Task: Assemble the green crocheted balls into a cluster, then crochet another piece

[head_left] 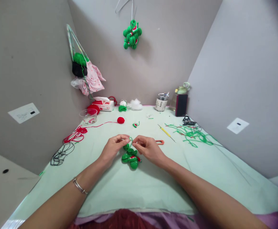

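Note:
My left hand (117,144) is closed, thumb and finger pinching green yarn above a small crocheted figure. Close beside it, my right hand (148,147) pinches the same green yarn (131,140), which forms a small loop between the fingertips. Below both hands the green crocheted figure (132,159) with red and white parts rests on the table cover. An orange-red clip-like piece (161,142) lies just beyond my right hand, partly hidden by it. Farther forward is a small green, white and red crocheted piece (135,125).
A yellow crochet hook (167,133) and green yarn scraps (196,133) lie to the right. Red yarn (75,135), a red ball (121,120) and a clear tub (88,117) are left. At the back stand a tissue box (104,104), a pen tin (161,102) and a phone (181,105).

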Demonstrator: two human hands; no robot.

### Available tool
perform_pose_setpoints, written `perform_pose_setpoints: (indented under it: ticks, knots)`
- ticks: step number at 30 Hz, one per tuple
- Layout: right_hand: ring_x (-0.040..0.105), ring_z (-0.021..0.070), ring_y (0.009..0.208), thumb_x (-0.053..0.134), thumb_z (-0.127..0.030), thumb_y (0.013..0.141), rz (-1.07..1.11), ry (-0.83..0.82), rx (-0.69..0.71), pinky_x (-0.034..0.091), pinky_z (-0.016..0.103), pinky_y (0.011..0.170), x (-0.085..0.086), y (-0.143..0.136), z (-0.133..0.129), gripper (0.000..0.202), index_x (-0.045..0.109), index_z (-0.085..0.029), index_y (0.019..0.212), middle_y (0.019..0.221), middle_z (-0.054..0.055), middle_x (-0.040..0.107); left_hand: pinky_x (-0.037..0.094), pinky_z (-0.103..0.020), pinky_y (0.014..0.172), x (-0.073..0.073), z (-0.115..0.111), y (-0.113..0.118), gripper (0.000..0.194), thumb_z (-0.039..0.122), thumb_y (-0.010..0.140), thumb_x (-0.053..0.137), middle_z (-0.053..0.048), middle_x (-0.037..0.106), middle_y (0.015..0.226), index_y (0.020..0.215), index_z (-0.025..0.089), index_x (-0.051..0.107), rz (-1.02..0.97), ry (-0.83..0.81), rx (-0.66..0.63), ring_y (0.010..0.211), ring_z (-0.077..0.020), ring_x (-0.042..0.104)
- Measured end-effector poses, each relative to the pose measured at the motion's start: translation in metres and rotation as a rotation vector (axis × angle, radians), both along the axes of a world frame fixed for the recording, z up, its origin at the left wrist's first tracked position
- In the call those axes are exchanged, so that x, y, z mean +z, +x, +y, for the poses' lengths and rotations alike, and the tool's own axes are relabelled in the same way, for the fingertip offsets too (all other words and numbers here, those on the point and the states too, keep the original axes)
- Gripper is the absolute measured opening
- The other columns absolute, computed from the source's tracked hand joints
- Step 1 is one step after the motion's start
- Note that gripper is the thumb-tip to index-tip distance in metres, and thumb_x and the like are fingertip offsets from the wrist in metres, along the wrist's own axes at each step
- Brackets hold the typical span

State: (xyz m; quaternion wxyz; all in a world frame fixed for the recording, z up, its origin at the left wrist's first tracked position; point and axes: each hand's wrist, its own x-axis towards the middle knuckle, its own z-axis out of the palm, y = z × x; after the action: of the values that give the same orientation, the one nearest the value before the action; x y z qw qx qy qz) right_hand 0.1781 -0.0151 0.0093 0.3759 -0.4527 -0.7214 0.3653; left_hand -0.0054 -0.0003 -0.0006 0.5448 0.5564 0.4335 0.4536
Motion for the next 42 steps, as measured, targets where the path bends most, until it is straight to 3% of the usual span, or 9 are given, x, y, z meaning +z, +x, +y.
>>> perform_pose_setpoints:
  ticks: [5, 10, 19, 22, 25, 28, 33, 37, 42]
  knots:
    - [0.039, 0.0101, 0.049, 0.054, -0.030, 0.087, -0.040, 0.051, -0.069, 0.029, 0.023, 0.051, -0.001, 0.005, 0.005, 0.016, 0.062, -0.019, 0.079, 0.050, -0.006, 0.048, 0.038, -0.031, 0.086, 0.004, -0.001, 0.000, 0.018, 0.035, 0.076, 0.072, -0.007, 0.065, 0.113, 0.075, 0.017, 0.068, -0.027, -0.023, -0.030, 0.094, -0.0194, 0.056]
    - [0.039, 0.0097, 0.048, 0.054, -0.027, 0.086, -0.039, 0.003, -0.099, 0.029, 0.023, 0.050, 0.001, 0.008, 0.008, 0.016, 0.062, -0.018, 0.076, 0.049, -0.006, 0.048, 0.038, -0.029, 0.085, 0.007, -0.004, -0.002, 0.015, 0.024, 0.077, 0.067, -0.001, 0.057, 0.070, 0.067, 0.020, 0.057, -0.164, -0.090, -0.061, 0.096, -0.0195, 0.056]
    - [0.038, 0.0097, 0.049, 0.058, -0.033, 0.086, 0.060, -0.009, -0.058, 0.029, 0.024, 0.051, 0.004, 0.007, 0.006, 0.019, 0.068, -0.017, 0.090, 0.051, -0.007, 0.044, 0.041, -0.024, 0.067, 0.015, -0.008, 0.000, 0.010, 0.030, 0.089, 0.060, 0.008, 0.049, 0.060, 0.087, 0.022, 0.055, -0.399, -0.109, -0.182, 0.053, -0.0085, 0.037]
    - [0.033, 0.0093, 0.051, 0.064, -0.038, 0.083, 0.135, -0.024, -0.080, 0.027, 0.025, 0.050, 0.009, 0.010, 0.006, 0.022, 0.068, -0.017, 0.080, 0.052, -0.007, 0.040, 0.039, -0.023, 0.065, 0.015, -0.010, 0.001, 0.018, 0.038, 0.093, 0.056, 0.007, 0.048, 0.059, 0.098, 0.022, 0.060, -0.270, -0.064, -0.160, 0.053, -0.0094, 0.038]
    - [0.034, 0.0092, 0.053, 0.071, -0.043, 0.078, 0.242, -0.059, -0.097, 0.030, 0.025, 0.052, 0.013, 0.013, 0.006, 0.027, 0.067, -0.017, 0.075, 0.054, -0.006, 0.040, 0.040, -0.026, 0.065, 0.011, -0.009, 0.003, 0.031, 0.044, 0.092, 0.054, -0.002, 0.066, 0.085, 0.107, 0.019, 0.064, -0.090, -0.013, -0.141, 0.057, -0.0097, 0.043]
    - [0.042, 0.0097, 0.057, 0.076, -0.045, 0.072, 0.344, -0.110, -0.116, 0.036, 0.025, 0.055, 0.018, 0.015, 0.006, 0.030, 0.066, -0.017, 0.072, 0.060, -0.004, 0.050, 0.040, -0.027, 0.064, 0.007, -0.008, 0.004, 0.032, 0.043, 0.091, 0.054, -0.006, 0.070, 0.102, 0.107, 0.018, 0.068, 0.057, 0.025, -0.167, 0.059, -0.0103, 0.045]
    - [0.045, 0.0078, 0.053, 0.075, -0.037, 0.073, 0.478, -0.156, -0.078, 0.039, 0.024, 0.053, 0.022, 0.017, 0.006, 0.021, 0.066, -0.018, 0.074, 0.061, -0.004, 0.056, 0.040, -0.027, 0.064, 0.005, -0.011, 0.005, 0.031, 0.038, 0.089, 0.055, -0.004, 0.070, 0.102, 0.111, 0.021, 0.069, 0.195, 0.086, -0.243, 0.064, -0.0126, 0.048]
    - [0.054, 0.0077, 0.057, 0.073, -0.029, 0.074, 0.593, -0.201, -0.019, 0.042, 0.023, 0.052, 0.024, 0.019, 0.007, 0.017, 0.062, -0.017, 0.071, 0.085, 0.003, 0.069, 0.043, -0.028, 0.070, 0.002, -0.010, 0.004, 0.036, 0.031, 0.086, 0.059, -0.005, 0.068, 0.115, 0.121, 0.023, 0.063, 0.276, 0.181, -0.204, 0.074, -0.0146, 0.052]
    - [0.054, 0.0073, 0.049, 0.075, -0.031, 0.070, 0.707, -0.272, -0.045, 0.035, 0.020, 0.043, 0.032, 0.028, 0.011, 0.025, 0.054, -0.018, 0.074, 0.076, -0.001, 0.067, 0.044, -0.031, 0.083, -0.007, -0.005, -0.001, 0.030, 0.017, 0.073, 0.064, -0.005, 0.068, 0.104, 0.101, 0.023, 0.070, 0.485, 0.317, -0.281, 0.094, -0.0221, 0.058]
